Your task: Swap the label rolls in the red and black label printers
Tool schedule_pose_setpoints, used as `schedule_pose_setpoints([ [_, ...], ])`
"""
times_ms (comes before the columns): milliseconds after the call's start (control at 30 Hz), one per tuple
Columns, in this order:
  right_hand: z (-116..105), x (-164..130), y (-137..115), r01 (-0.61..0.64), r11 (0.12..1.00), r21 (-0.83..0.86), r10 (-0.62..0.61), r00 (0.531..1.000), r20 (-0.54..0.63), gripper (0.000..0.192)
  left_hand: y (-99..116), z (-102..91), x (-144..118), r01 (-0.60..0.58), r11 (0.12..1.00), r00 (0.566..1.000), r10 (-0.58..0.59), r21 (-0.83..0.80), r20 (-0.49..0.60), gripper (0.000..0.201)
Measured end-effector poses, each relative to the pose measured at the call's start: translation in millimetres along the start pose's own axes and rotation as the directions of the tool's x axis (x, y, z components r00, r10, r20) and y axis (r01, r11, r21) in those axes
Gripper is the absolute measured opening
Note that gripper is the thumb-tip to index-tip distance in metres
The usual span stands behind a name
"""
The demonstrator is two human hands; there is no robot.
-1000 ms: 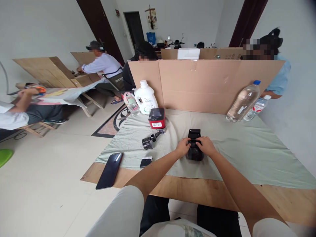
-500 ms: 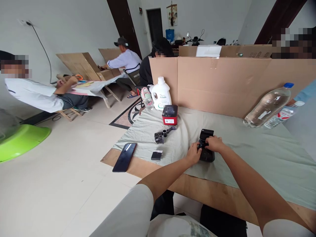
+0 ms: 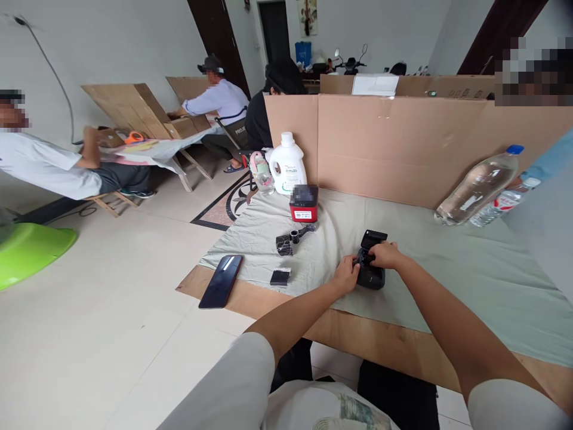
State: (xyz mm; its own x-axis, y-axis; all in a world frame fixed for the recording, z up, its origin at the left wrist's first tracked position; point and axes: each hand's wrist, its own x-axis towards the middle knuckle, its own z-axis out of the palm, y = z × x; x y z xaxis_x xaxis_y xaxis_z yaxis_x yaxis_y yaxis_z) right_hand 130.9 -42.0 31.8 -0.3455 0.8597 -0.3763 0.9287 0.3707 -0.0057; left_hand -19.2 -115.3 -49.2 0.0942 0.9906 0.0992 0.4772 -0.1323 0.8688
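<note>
A small black case (image 3: 370, 279) with its lid tipped up stands on the cloth in front of me. My left hand (image 3: 345, 276) holds its left side, fingers closed against the edge. From the right, my right hand (image 3: 385, 255) reaches in below the raised lid, fingers bent together over the dark inside. Whatever those fingertips grip is hidden. Left of the hands lie a small flat black piece (image 3: 280, 277) with a pale edge and a black jointed part in shiny wrap (image 3: 285, 245). Behind them sits a red and black box (image 3: 304, 204).
A phone (image 3: 221, 282) lies at the table's left edge. A white jug (image 3: 287, 164) and a pink-topped bottle (image 3: 262, 173) stand at the back left. Cardboard (image 3: 376, 143) walls off the far side. A large clear bottle (image 3: 478, 188) leans at the right. Other people sit nearby.
The view has shifted slightly, so the table things appear a little further up and left. My right fingers have moved slightly within the case. The person at far left has raised a hand.
</note>
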Motion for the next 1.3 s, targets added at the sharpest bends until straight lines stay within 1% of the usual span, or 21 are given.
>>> schedule_pose_setpoints([
  [200,5,-8,16,-0.005,0.992,0.125,0.013,0.998,-0.061,0.025,-1,1.7,0,0.003,1.000,1.000,-0.003,-0.013,0.006,0.029],
  [267,6,-10,22,0.007,0.971,0.238,0.016,0.995,-0.096,0.027,0,0.1,2,0.029,0.999,0.999,-0.028,-0.044,0.017,0.028],
  [367,7,-14,28,0.060,0.869,0.491,0.029,0.985,-0.171,0.028,3,-6.3,7,0.111,0.981,0.994,-0.109,-0.156,0.021,0.025],
  [433,7,-20,27,0.117,0.811,0.574,0.033,0.969,-0.245,0.028,9,-14.1,9,0.159,0.946,0.987,-0.162,-0.281,0.011,0.025],
  [500,5,-30,17,0.199,0.787,0.584,0.015,0.940,-0.341,0.029,18,-24.4,9,0.155,0.891,0.986,-0.167,-0.426,0.009,0.029],
  [567,5,-41,0,0.305,0.750,0.587,-0.035,0.905,-0.424,0.029,29,-35.6,4,0.123,0.817,0.992,-0.111,-0.564,0.055,0.040],
  [600,7,-46,-11,0.352,0.711,0.608,-0.062,0.893,-0.445,0.030,33,-41.0,0,0.114,0.774,0.993,-0.070,-0.622,0.094,0.046],
  [667,15,-55,-36,0.398,0.599,0.694,-0.080,0.893,-0.443,0.032,38,-50.4,-12,0.131,0.699,0.986,-0.018,-0.703,0.166,0.053],
  [700,21,-58,-48,0.395,0.530,0.750,-0.069,0.902,-0.427,0.034,38,-54.8,-19,0.148,0.675,0.983,-0.022,-0.723,0.181,0.053],
  [733,29,-60,-60,0.382,0.456,0.804,-0.054,0.914,-0.403,0.038,35,-59.4,-26,0.168,0.660,0.983,-0.051,-0.732,0.179,0.051],
  [800,47,-64,-79,0.347,0.310,0.885,-0.046,0.936,-0.350,0.050,25,-72.0,-41,0.210,0.661,0.978,-0.153,-0.720,0.145,0.045],
  [867,66,-66,-90,0.306,0.207,0.929,-0.071,0.952,-0.298,0.061,11,-94.3,-52,0.248,0.706,0.963,-0.255,-0.663,0.089,0.040],
  [933,82,-68,-94,0.261,0.189,0.947,-0.089,0.965,-0.249,0.060,-4,-129.9,-59,0.284,0.798,0.945,-0.328,-0.532,0.013,0.038],
  [1000,94,-69,-92,0.228,0.225,0.947,-0.072,0.973,-0.217,0.051,-15,-176.4,-58,0.327,0.897,0.923,-0.371,-0.298,-0.105,0.034],
  [1033,99,-69,-90,0.218,0.247,0.944,-0.059,0.976,-0.210,0.046,-19,-200.8,-56,0.356,0.925,0.911,-0.375,-0.130,-0.171,0.032],
  [1067,103,-68,-88,0.211,0.266,0.941,-0.047,0.977,-0.206,0.041,-23,-223.9,-52,0.374,0.926,0.902,-0.348,0.057,-0.255,0.032],
  [1100,107,-67,-87,0.205,0.284,0.937,-0.038,0.979,-0.203,0.037,-27,-244.2,-46,0.387,0.893,0.893,-0.301,0.229,-0.334,0.035],
  [1133,110,-67,-86,0.201,0.299,0.933,-0.030,0.979,-0.202,0.035,-30,-260.5,-41,0.412,0.834,0.885,-0.272,0.366,-0.377,0.040],
  [1167,113,-66,-86,0.199,0.314,0.928,-0.025,0.979,-0.201,0.032,-34,-272.0,-34,0.444,0.767,0.882,-0.283,0.464,-0.376,0.045],
  [1233,117,-65,-87,0.196,0.345,0.918,-0.022,0.979,-0.201,0.030,-42,-280.8,-23,0.457,0.661,0.889,-0.322,0.595,-0.325,0.050],
  [1300,119,-65,-88,0.202,0.364,0.909,-0.017,0.977,-0.211,0.028,-52,-276.0,-15,0.416,0.613,0.903,-0.365,0.672,-0.227,0.049],
])
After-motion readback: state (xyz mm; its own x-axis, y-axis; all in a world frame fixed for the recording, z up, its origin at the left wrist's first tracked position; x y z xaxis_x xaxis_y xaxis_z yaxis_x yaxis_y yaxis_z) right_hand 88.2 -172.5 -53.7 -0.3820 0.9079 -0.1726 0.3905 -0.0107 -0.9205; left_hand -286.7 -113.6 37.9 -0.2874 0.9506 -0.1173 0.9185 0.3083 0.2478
